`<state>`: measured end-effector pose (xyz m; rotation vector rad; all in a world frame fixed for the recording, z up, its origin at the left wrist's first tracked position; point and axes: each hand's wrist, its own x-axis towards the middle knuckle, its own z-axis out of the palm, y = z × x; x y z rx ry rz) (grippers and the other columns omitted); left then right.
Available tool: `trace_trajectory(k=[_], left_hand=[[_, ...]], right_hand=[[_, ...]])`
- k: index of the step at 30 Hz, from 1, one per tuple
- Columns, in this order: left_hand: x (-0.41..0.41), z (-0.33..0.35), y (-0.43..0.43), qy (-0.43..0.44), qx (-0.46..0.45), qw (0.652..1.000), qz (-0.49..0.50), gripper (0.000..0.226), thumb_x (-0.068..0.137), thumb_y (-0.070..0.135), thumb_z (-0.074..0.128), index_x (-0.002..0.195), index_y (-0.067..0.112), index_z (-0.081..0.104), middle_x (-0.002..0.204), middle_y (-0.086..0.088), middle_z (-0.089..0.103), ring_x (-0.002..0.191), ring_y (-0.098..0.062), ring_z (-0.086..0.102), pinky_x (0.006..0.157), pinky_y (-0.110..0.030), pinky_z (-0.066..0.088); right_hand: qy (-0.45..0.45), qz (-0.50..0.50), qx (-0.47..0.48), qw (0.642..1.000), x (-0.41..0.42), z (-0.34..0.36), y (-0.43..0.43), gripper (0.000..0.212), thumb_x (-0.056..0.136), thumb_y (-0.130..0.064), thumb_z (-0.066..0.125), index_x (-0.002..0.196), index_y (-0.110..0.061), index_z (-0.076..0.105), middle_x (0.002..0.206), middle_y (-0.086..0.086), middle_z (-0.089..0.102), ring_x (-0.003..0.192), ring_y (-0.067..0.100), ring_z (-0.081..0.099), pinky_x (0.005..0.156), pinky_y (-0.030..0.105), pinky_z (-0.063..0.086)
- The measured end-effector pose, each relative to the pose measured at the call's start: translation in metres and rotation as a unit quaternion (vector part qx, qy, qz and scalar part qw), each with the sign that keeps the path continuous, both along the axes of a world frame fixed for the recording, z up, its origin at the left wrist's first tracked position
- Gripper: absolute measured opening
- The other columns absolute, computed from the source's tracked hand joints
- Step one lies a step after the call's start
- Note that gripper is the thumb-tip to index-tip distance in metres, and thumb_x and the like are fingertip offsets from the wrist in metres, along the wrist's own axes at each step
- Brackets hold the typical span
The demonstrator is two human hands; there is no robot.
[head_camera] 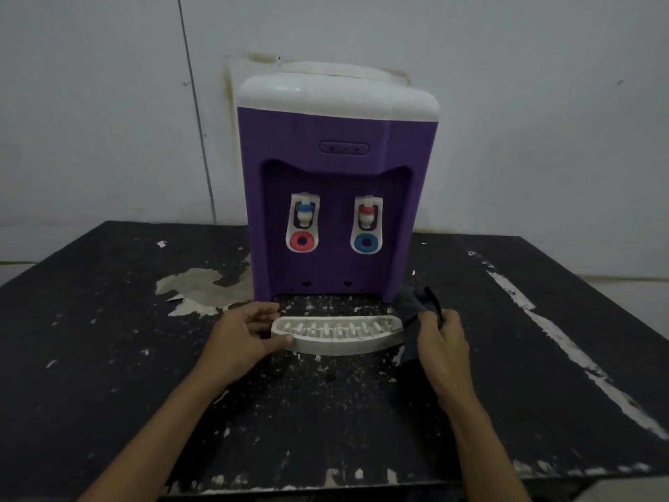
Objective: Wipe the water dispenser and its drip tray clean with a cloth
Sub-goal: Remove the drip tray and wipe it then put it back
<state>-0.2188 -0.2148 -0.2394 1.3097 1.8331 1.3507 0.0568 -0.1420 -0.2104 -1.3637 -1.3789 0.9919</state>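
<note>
A purple water dispenser (336, 146) with a white top stands at the back of a black table, with two taps in its recess. Its white slotted drip tray (336, 336) lies on the table just in front of the base, pulled out of the body. My left hand (242, 338) grips the tray's left end, thumb on the front rim. My right hand (443, 342) sits at the tray's right end and clutches a dark grey cloth (412, 304), which bunches up beside the dispenser's right foot.
The black table (108, 375) has a worn, flaking top with pale patches, one large bare patch (202, 288) left of the dispenser. A grey wall (543, 121) rises right behind. The table's front edge runs just below my forearms.
</note>
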Motion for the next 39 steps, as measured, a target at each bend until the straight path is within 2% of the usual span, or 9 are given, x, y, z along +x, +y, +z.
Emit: trace_trajectory(k=[7, 13, 19, 22, 25, 27, 34, 36, 39], left_hand=[[0.004, 0.0, -0.02, 0.074, -0.024, 0.993, -0.085, 0.063, 0.065, 0.015, 0.094, 0.121, 0.029, 0.068, 0.11, 0.014, 0.073, 0.099, 0.005, 0.067, 0.091, -0.021, 0.053], [0.0, -0.001, -0.023, 0.094, -0.029, 0.988, -0.116, 0.06, 0.068, 0.02, 0.092, 0.118, 0.04, 0.065, 0.113, 0.017, 0.072, 0.105, 0.004, 0.064, 0.097, -0.023, 0.05], [-0.008, 0.002, -0.026, 0.108, -0.048, 0.985, -0.129, 0.055, 0.072, 0.033, 0.087, 0.122, 0.038, 0.066, 0.113, 0.021, 0.071, 0.101, 0.005, 0.063, 0.09, -0.021, 0.05], [-0.009, 0.003, -0.024, 0.123, -0.058, 0.98, -0.145, 0.041, 0.077, 0.037, 0.081, 0.117, 0.041, 0.07, 0.112, 0.029, 0.069, 0.101, 0.002, 0.064, 0.09, -0.021, 0.05], [-0.013, 0.005, -0.021, 0.1, -0.064, 0.984, -0.136, 0.044, 0.076, 0.045, 0.078, 0.119, 0.038, 0.072, 0.115, 0.026, 0.07, 0.108, 0.003, 0.064, 0.098, -0.021, 0.047], [-0.015, 0.007, -0.018, 0.088, -0.061, 0.985, -0.133, 0.044, 0.074, 0.046, 0.076, 0.117, 0.038, 0.073, 0.115, 0.025, 0.071, 0.11, 0.007, 0.062, 0.101, -0.02, 0.045], [-0.021, 0.003, -0.011, 0.132, -0.062, 0.98, -0.134, 0.033, 0.089, 0.039, 0.066, 0.122, 0.041, 0.068, 0.096, 0.049, 0.059, 0.105, 0.026, 0.053, 0.086, 0.001, 0.039], [-0.023, 0.003, -0.01, 0.142, -0.077, 0.976, -0.149, 0.035, 0.094, 0.037, 0.063, 0.128, 0.039, 0.065, 0.107, 0.045, 0.059, 0.108, 0.026, 0.051, 0.092, -0.002, 0.039], [-0.027, 0.004, -0.012, 0.173, -0.099, 0.964, -0.178, 0.043, 0.093, 0.046, 0.057, 0.136, 0.041, 0.057, 0.13, 0.034, 0.055, 0.112, 0.026, 0.048, 0.097, -0.003, 0.037]], right_hand=[[0.002, 0.023, -0.022, 0.999, 0.02, -0.007, -0.009, 0.016, 0.097, -0.036, 0.048, 0.1, -0.022, 0.057, 0.087, 0.008, 0.067, 0.072, 0.02, 0.061, 0.064, 0.039, 0.048], [0.05, 0.021, -0.035, 0.998, 0.024, -0.011, -0.014, 0.012, 0.1, -0.031, 0.051, 0.103, -0.021, 0.057, 0.092, 0.012, 0.067, 0.07, 0.017, 0.06, 0.058, 0.031, 0.048], [0.07, 0.02, -0.024, 0.997, 0.027, -0.017, -0.014, 0.006, 0.099, -0.029, 0.057, 0.103, -0.024, 0.056, 0.096, 0.01, 0.069, 0.07, 0.017, 0.064, 0.053, 0.026, 0.05], [0.05, 0.024, -0.001, 0.998, 0.026, -0.022, -0.014, 0.016, 0.096, -0.029, 0.062, 0.109, -0.027, 0.053, 0.104, 0.004, 0.066, 0.083, 0.016, 0.066, 0.065, 0.03, 0.057], [0.029, 0.015, 0.021, 0.999, 0.026, -0.026, -0.014, 0.04, 0.094, -0.032, 0.065, 0.13, -0.026, 0.048, 0.118, -0.006, 0.06, 0.102, 0.011, 0.063, 0.086, 0.034, 0.056], [0.035, 0.006, 0.037, 0.999, 0.025, -0.027, -0.014, 0.044, 0.095, -0.032, 0.064, 0.135, -0.025, 0.047, 0.12, -0.008, 0.06, 0.105, 0.009, 0.061, 0.088, 0.031, 0.053], [0.022, 0.012, 0.05, 0.998, 0.024, -0.029, -0.017, 0.043, 0.098, -0.031, 0.06, 0.138, -0.028, 0.045, 0.112, -0.019, 0.058, 0.087, -0.014, 0.059, 0.064, 0.008, 0.046], [0.007, 0.011, 0.048, 0.999, 0.023, -0.029, -0.018, 0.043, 0.099, -0.031, 0.058, 0.139, -0.026, 0.044, 0.107, -0.02, 0.057, 0.081, -0.02, 0.058, 0.059, 0.004, 0.045], [-0.025, 0.005, 0.052, 0.998, 0.018, -0.028, -0.019, 0.042, 0.099, -0.032, 0.057, 0.139, -0.026, 0.046, 0.105, -0.015, 0.063, 0.078, -0.011, 0.06, 0.058, 0.007, 0.044]])
